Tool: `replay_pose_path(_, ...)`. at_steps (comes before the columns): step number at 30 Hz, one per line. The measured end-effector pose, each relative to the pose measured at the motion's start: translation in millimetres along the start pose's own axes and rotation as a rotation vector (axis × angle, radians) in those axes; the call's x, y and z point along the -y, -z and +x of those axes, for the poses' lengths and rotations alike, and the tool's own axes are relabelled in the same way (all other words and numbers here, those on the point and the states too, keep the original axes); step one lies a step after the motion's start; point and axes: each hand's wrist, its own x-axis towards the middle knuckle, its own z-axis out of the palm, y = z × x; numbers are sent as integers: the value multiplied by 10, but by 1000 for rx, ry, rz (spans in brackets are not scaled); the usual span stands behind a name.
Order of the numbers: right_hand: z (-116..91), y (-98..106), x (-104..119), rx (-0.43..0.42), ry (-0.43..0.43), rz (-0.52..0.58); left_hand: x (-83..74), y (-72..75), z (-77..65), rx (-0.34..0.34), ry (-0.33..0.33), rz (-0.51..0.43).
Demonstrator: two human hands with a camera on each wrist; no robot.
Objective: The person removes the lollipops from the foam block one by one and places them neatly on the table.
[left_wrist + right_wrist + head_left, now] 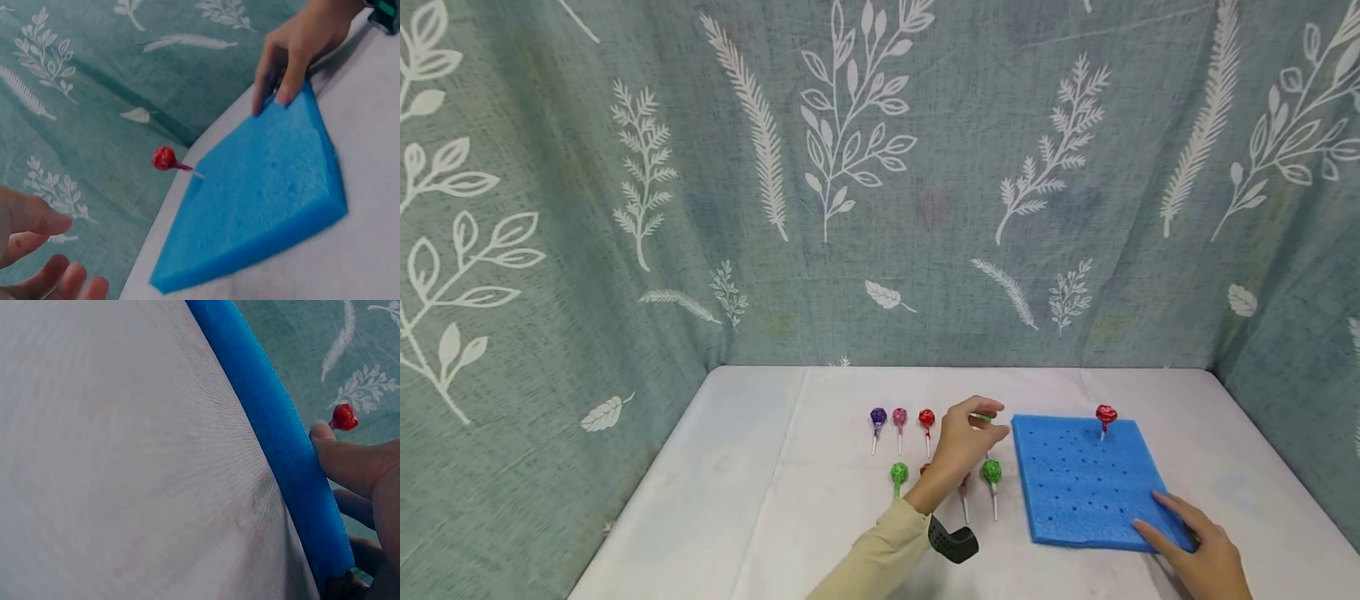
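In the head view my left hand [964, 435] hovers over the lollipops, thumb and fingers apart and lightly bent. A green lollipop [986, 418] shows partly behind its fingers. The left wrist view has the fingers [41, 215] of that hand holding nothing. My right hand [1208, 546] rests on the near right corner of a blue foam board [1075, 475] with rows of small holes. Its thumb [350, 464] and fingers lie against the board's edge. A red lollipop [1106, 414] stands upright in the board's far part, stick down.
Left of the board, purple [877, 418], pink [900, 417] and red [927, 418] lollipops lie in the far row. Nearer are green ones [899, 473] [992, 472] and reddish ones, partly hidden by my left arm. A white cloth [737, 467] covers the table; leaf-patterned curtains [925, 208] surround it.
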Motion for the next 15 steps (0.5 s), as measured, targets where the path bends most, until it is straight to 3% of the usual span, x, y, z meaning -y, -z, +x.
replay_pose_path(5,5,3,7,28,0,10,-64,-165,80,18,13,-39)
replay_pose_path(15,8,22,2,13,-12,2,-87,-457,178,33,4,-24)
